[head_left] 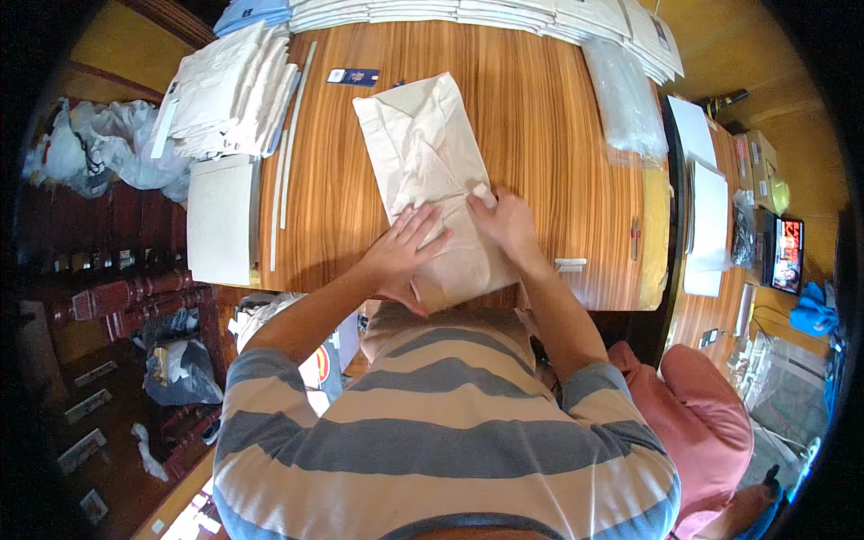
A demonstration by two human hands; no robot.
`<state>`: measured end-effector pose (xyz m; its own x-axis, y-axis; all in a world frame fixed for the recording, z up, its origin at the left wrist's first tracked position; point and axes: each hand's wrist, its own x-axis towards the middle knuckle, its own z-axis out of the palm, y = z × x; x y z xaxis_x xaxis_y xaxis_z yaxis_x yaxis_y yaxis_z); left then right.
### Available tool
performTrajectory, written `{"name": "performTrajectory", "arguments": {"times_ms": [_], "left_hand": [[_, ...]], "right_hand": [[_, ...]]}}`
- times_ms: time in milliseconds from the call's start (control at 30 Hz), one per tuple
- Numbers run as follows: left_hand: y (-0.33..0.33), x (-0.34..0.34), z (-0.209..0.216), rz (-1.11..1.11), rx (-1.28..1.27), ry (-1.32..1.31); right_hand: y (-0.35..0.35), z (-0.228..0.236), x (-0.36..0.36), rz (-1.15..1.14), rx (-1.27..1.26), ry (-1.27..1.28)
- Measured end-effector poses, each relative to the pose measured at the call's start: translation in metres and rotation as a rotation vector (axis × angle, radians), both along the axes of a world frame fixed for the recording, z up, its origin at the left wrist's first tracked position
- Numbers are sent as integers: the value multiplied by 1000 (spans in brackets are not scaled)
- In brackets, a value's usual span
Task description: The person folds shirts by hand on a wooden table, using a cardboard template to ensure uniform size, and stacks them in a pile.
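A cream folded garment (432, 148) lies lengthwise on the wooden table, slightly tilted, its lower end at the near edge. Creases run across its upper half. My left hand (409, 247) rests on the lower left part of the cloth, fingers spread over it. At the right edge, my right hand (508, 223) pinches a small bunched fold of the fabric between thumb and fingers. The fingertips of my right hand are partly hidden by the cloth.
Folded light garments are stacked at the far edge (405, 13) and far left (229, 90). A dark blue tag (353, 77) lies beyond the cloth. Clear plastic sleeves (625, 103) lie at the right, a grey board (220, 220) at the left. Another person's red-clothed legs (688, 432) are at lower right.
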<state>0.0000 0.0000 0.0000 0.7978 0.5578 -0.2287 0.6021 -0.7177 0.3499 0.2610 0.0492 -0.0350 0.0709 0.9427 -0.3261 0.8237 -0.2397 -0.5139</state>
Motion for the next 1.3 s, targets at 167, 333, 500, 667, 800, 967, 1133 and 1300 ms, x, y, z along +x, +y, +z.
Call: {"name": "performTrajectory", "arguments": {"times_ms": [167, 333, 500, 667, 800, 967, 1133, 1300], "left_hand": [[-10, -15, -5, -194, -25, 4], [-23, 0, -24, -90, -79, -67], [-40, -4, -38, -26, -147, -221], [-22, -14, -34, 188, -572, -399], [27, -19, -32, 719, -1012, -768], [115, -13, -33, 1161, -1332, -999], [111, -26, -85, 1368, -1080, -1016], [101, -18, -80, 1445, -894, -1009]], "right_hand": [[-17, -9, 22, 39, -5, 85], [-41, 19, 88, 295, 292, 4], [-89, 43, 118, 710, 308, 87], [-110, 9, 91, 728, 294, 96], [-45, -23, 49, 327, 351, 534], [81, -66, 14, -120, 92, 764], [82, -36, -13, -51, 230, 423], [73, -31, -19, -123, 309, 329]]}}
